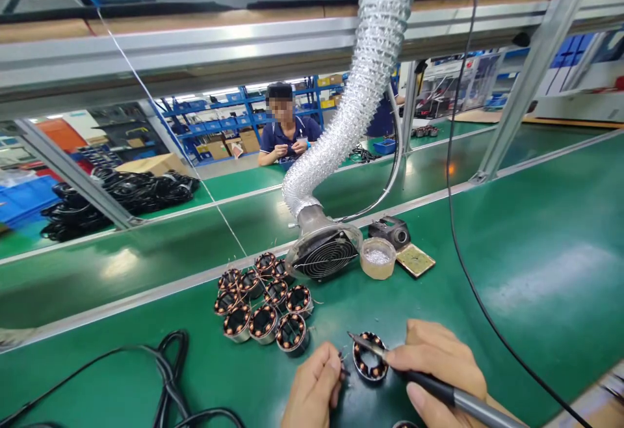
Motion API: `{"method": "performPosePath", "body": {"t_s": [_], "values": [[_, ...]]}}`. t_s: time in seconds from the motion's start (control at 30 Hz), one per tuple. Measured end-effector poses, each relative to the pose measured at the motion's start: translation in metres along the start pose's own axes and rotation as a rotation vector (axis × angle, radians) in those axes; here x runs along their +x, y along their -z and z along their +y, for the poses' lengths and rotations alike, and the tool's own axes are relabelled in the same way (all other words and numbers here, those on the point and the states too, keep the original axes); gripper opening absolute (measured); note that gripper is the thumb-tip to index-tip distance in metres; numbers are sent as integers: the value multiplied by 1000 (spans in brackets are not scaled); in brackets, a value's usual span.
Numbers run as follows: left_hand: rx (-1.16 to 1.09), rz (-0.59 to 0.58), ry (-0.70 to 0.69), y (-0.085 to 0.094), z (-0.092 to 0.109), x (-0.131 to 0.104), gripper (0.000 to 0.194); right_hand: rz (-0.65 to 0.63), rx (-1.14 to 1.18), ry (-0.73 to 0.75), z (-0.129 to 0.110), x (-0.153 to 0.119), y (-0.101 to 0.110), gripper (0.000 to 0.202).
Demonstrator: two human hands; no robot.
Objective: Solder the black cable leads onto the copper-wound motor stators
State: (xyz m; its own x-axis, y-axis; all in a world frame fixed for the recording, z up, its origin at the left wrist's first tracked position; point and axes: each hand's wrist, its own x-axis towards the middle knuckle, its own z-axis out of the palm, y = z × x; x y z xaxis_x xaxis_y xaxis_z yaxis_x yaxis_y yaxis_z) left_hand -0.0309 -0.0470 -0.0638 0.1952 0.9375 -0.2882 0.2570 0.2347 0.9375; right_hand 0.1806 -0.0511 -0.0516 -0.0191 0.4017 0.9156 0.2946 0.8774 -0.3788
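Green bench (531,272), viewed left to right: I note black cable (170,382), then clustered copper-wound rings (263,324). Left hand (314,386) pinches a thin dark piece (343,371), partly hidden. One separate wound ring (358,358) lies between the hands. Right hand (448,366) grips a pointed tool (431,386), tip over that ring.

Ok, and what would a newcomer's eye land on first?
Probably the crinkled silver duct hose, snaking down the middle to a round grilled hood on the green bench. Next, the cluster of copper-wound stators left of the hood, then the right hand holding a soldering iron over a lone stator.
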Motion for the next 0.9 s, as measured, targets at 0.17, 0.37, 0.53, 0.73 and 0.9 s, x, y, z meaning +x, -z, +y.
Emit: {"method": "performPosePath", "body": {"t_s": [0.17,0.37,0.53,0.73,0.9], "values": [[56,-4,-90,1,-4,-5,53,-29,49,-47,0,-2,3,29],[111,-41,-133,0,6,-10,38,90,-7,-98,13,-13,-1,41],[109,-47,-99,0,10,-11,35,186,73,-199,19,-27,-11,52],[126,-50,-102,0,11,-12,34,89,69,-268,19,-34,-11,39],[126,-53,-96,1,11,-12,36,-6,80,-185,17,-26,-13,30]]}}
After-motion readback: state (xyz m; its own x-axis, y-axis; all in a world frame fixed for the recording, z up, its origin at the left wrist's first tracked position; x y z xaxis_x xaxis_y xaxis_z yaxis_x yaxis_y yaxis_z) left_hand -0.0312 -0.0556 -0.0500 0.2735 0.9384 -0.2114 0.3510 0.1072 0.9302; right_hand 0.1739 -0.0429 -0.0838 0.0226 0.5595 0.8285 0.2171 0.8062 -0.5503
